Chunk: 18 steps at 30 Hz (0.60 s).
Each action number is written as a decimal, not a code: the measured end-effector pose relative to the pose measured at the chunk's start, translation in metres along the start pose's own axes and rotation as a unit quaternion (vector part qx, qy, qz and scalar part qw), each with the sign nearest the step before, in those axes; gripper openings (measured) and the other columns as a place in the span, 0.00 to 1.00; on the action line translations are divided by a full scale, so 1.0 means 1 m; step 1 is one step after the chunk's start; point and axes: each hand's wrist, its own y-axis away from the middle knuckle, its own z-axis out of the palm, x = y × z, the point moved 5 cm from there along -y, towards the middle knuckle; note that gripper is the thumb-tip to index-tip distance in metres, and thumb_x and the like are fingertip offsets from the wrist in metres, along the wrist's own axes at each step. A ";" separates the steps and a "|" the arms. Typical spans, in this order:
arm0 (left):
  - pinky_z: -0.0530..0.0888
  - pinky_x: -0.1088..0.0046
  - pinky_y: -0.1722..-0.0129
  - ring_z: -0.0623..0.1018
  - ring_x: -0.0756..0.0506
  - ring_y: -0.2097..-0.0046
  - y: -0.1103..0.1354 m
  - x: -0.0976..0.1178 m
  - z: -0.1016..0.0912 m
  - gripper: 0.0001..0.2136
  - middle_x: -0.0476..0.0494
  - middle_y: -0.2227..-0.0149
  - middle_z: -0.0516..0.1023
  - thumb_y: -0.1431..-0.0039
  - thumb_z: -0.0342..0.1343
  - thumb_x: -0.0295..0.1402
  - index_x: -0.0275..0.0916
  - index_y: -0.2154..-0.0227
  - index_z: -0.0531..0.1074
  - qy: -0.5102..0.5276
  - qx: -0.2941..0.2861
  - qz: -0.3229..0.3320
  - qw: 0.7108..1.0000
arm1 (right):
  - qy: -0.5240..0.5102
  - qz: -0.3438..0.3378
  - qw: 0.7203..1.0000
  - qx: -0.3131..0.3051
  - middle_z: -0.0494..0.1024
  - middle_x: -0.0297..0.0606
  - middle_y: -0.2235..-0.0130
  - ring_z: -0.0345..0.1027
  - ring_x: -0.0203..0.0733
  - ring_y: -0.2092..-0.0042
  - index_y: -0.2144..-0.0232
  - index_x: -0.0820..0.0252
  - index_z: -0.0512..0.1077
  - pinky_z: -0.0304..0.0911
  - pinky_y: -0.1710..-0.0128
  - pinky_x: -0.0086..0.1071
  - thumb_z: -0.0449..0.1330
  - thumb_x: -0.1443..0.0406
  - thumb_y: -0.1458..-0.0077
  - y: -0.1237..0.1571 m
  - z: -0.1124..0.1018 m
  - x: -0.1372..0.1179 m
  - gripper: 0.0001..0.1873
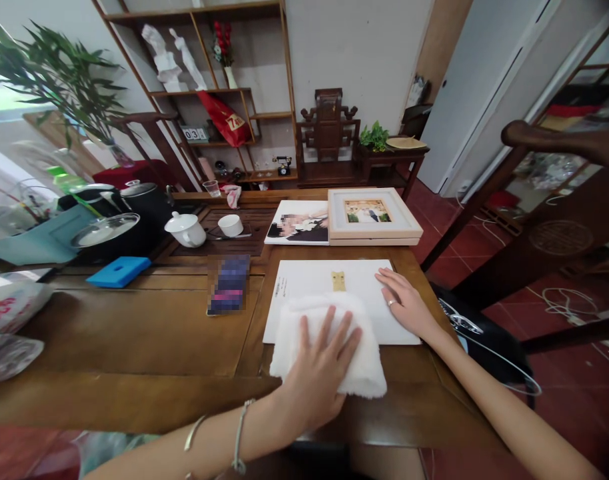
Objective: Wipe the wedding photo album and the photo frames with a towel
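A white photo panel [309, 277] lies flat on the wooden table, with a small gold metal hanger plate [338, 281] on its upper face and small dark print near its left edge. My left hand [322, 357] lies spread on a folded white fluffy cloth [367, 373], pressing it against the panel's lower part. The cloth hangs over the panel's near edge and hides some of it. On the panel's right side rests my right hand [404, 303], its fingers stretched out and a ring on one of them. Neither hand is wrapped round anything.
Behind the panel lie a framed photo [404, 217] and an unframed photo print [297, 223]. To the left are a phone-like pixelated item [229, 283], a blue box [118, 272], a lidded white teacup [185, 230] and a small white cup [230, 225]. A wooden chair [544, 233] stands right.
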 end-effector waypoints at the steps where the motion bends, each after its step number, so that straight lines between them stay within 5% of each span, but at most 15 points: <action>1: 0.48 0.29 0.39 0.31 0.27 0.30 -0.006 -0.005 -0.002 0.42 0.38 0.28 0.32 0.42 0.53 0.41 0.38 0.30 0.40 0.005 -0.005 -0.001 1.000 | 0.000 0.000 1.000 0.000 0.72 0.45 0.40 0.62 0.50 0.37 0.47 0.55 0.74 0.55 0.36 0.53 0.51 0.61 0.38 0.000 0.000 0.000 0.20; 7: 0.50 0.30 0.40 0.41 0.29 0.29 -0.080 -0.062 -0.012 0.36 0.39 0.28 0.40 0.39 0.53 0.36 0.40 0.31 0.46 0.043 -0.023 -0.060 0.997 | -0.002 0.001 1.000 -0.007 0.72 0.46 0.40 0.62 0.51 0.37 0.47 0.55 0.74 0.56 0.36 0.54 0.51 0.61 0.38 -0.001 -0.002 -0.001 0.20; 11: 0.50 0.31 0.39 0.44 0.28 0.29 -0.119 -0.081 -0.014 0.32 0.39 0.28 0.45 0.37 0.51 0.37 0.42 0.32 0.50 0.051 0.007 -0.071 0.996 | -0.007 0.001 1.000 -0.003 0.72 0.44 0.41 0.62 0.52 0.37 0.47 0.53 0.74 0.55 0.36 0.55 0.51 0.61 0.38 -0.001 -0.003 -0.001 0.20; 15: 0.51 0.29 0.40 0.44 0.27 0.30 -0.122 -0.069 -0.011 0.32 0.36 0.29 0.46 0.37 0.52 0.38 0.40 0.32 0.52 0.026 0.020 -0.086 0.996 | -0.003 0.001 1.000 -0.002 0.72 0.45 0.41 0.62 0.52 0.37 0.47 0.54 0.74 0.55 0.36 0.55 0.51 0.61 0.38 -0.001 -0.002 0.000 0.20; 18: 0.52 0.30 0.40 0.44 0.24 0.30 -0.101 -0.037 -0.009 0.33 0.31 0.29 0.46 0.39 0.54 0.39 0.34 0.33 0.54 -0.009 0.030 -0.084 0.996 | -0.002 0.000 1.000 -0.002 0.72 0.46 0.41 0.62 0.52 0.37 0.47 0.55 0.74 0.55 0.36 0.55 0.51 0.61 0.38 -0.001 -0.001 0.001 0.20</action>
